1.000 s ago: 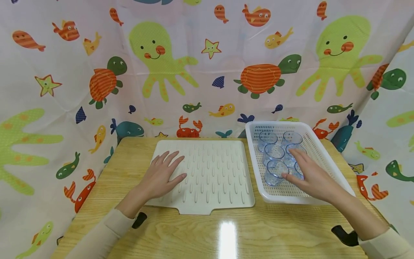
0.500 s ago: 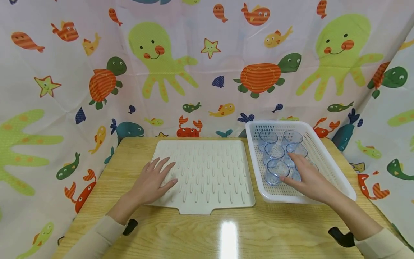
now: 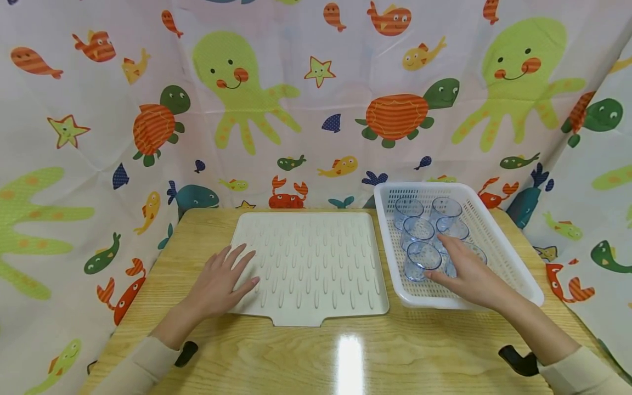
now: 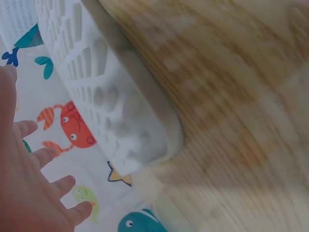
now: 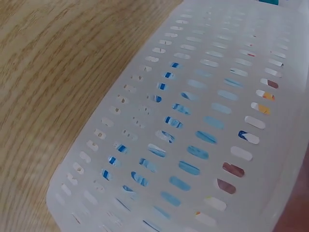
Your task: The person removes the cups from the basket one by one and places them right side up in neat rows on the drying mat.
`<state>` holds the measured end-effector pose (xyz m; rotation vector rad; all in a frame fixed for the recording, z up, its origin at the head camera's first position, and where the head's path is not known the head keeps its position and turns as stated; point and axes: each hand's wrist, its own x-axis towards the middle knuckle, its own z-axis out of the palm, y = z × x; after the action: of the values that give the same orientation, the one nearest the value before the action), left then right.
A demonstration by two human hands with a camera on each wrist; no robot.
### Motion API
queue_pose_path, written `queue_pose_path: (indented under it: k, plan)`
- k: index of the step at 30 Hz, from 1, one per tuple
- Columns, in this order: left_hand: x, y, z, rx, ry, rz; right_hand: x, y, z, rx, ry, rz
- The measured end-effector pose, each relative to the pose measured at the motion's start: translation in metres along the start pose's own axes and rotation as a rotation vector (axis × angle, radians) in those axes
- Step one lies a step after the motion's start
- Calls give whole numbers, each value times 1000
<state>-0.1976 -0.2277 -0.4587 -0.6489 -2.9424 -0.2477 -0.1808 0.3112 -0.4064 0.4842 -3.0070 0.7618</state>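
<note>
My left hand (image 3: 214, 285), fingers spread, is over the left edge of a white ribbed draining tray (image 3: 316, 315). The left wrist view shows its fingers beside a white side wall with holes (image 4: 130, 111), nothing in them. My right hand (image 3: 471, 277) reaches over the front of a white slotted basket (image 3: 424, 302). Its thumb and index finger are apart, around the near right clear blue drinking glass (image 3: 449, 269), which the hand partly covers. The thumb tip overlaps the near left glass (image 3: 417, 269). In the right wrist view, blue shows through the basket wall (image 5: 270, 193).
Several more glasses stand upright behind, including a far left glass (image 3: 407, 211) and a far right glass (image 3: 446, 208). A sea-animal curtain (image 3: 316, 126) hangs round the back and sides of the wooden table (image 3: 276, 362).
My left hand has drawn back left and towards me, from over the tray to its left edge. The right hand has shifted slightly, and more of the near right glass shows.
</note>
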Motion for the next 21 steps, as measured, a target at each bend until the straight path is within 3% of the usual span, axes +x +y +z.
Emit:
queue_pose_path:
  k: [21]
  plan:
    - [-20,-17,7,10,-22,-57,1,3,9,33,-7,3]
